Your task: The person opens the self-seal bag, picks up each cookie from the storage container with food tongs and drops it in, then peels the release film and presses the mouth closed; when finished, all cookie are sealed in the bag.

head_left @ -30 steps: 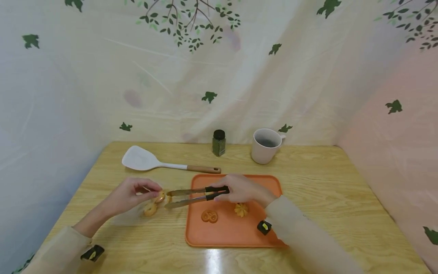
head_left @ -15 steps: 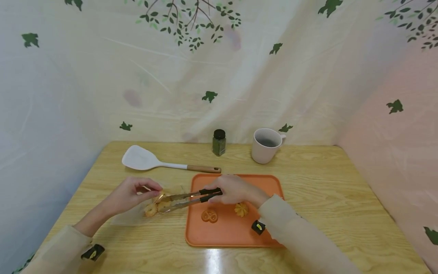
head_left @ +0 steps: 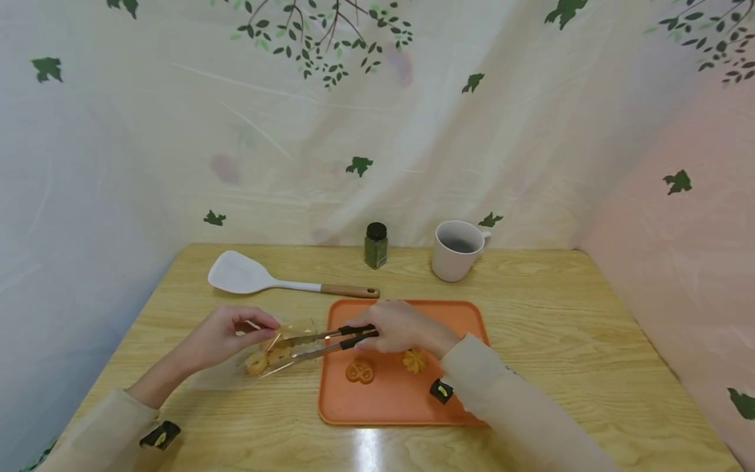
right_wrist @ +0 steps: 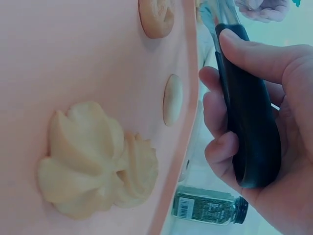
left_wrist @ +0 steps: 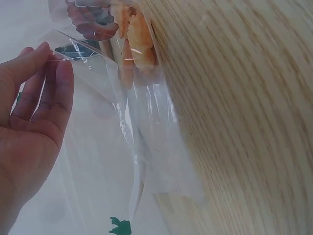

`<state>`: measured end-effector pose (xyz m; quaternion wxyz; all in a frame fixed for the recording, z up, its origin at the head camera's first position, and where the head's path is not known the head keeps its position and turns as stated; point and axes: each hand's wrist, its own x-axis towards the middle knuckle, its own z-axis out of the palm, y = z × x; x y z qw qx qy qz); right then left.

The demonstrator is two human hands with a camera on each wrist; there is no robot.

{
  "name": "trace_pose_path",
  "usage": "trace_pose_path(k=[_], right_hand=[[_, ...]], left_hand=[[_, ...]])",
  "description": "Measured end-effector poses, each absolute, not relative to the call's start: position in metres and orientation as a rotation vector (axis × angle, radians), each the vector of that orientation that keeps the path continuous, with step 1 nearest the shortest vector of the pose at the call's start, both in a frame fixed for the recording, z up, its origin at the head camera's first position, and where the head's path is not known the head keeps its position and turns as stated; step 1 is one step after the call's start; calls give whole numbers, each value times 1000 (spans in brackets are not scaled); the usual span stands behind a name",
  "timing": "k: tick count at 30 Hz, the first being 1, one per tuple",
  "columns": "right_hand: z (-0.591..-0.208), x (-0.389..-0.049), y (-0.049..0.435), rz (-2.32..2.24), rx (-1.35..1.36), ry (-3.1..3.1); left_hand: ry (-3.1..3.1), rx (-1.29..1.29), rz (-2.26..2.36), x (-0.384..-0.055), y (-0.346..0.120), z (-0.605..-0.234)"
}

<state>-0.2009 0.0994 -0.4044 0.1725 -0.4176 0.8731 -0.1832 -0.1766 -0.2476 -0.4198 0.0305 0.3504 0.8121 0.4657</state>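
My left hand (head_left: 227,337) pinches the edge of a clear plastic bag (left_wrist: 151,117) between thumb and fingertips. Several cookies (left_wrist: 142,41) lie inside the bag, to the left of the tray. My right hand (head_left: 404,328) grips metal tongs by their black handles (right_wrist: 252,112), fingers wrapped round them. The tongs' arms point left, with their tips among the cookies at the bag; plastic glare hides whether they hold one. Beneath the right hand, a pretzel-shaped cookie (head_left: 360,371) and a flower-shaped cookie (head_left: 415,360) lie on an orange tray (head_left: 354,410).
A white spatula (head_left: 238,272) with a wooden handle lies behind the bag. Near the table's back edge stand a green spice jar (head_left: 376,246) and a pale mug (head_left: 454,252). In the right wrist view, another ridged cookie (right_wrist: 139,169) and an oval one (right_wrist: 173,100) show on the tray.
The right hand and tongs have moved left, and the tongs' tips are deeper among the bagged cookies. The left hand has kept its place at the bag's edge.
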Motion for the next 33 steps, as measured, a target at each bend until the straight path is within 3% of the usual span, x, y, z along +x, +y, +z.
trace_pose_path(k=[8,17,33], right_hand=[[-392,-199,120,-604,-1245,2548],[-377,-180,179,-732,-1234,2603],[-402,-141,292,-946,-1287,2547]], left_hand=[[2528,1056,1426,-176,-251,-418],[2533,1024,1426,-174,-251,-418],[2531,1089,1446,-176,-247,-425]])
